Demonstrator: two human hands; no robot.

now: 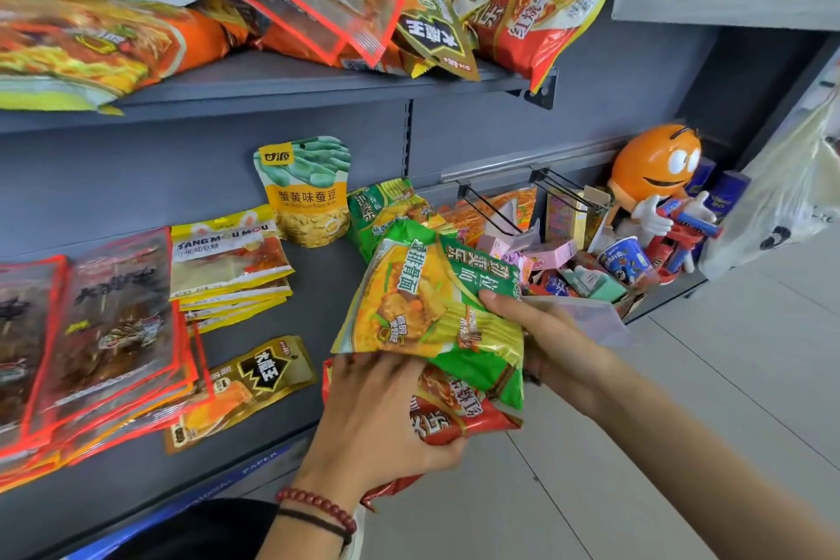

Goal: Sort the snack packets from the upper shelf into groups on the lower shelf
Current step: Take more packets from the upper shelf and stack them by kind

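1. The right hand pinches the green noodle packet at its near-right edge. The thumb lies on the printed face and the other fingers are hidden beneath it.
2. The left hand is curled round a red noodle packet, which sits directly under the green one. The fingertips reach up to the green packet's lower edge.
3. Both packets are in the air just in front of the lower shelf, not lying on it. I think the two colours are held one in each hand so that they can be put down separately.
4. The green packet is held almost flat, with its face up towards the person, so the flavour can be read. Its long axis seems to run slantwise, from the left hand's fingers away to the far right, and its print stands sideways.
5. Just beyond the right-hand grip, more green packets lean at the back of the shelf. This is probably the group it belongs to.
6. Left of both grips lie the other groups: a gold packet, yellow packets and red-edged packets.
7. Above the grips, the upper shelf holds a mixed heap.
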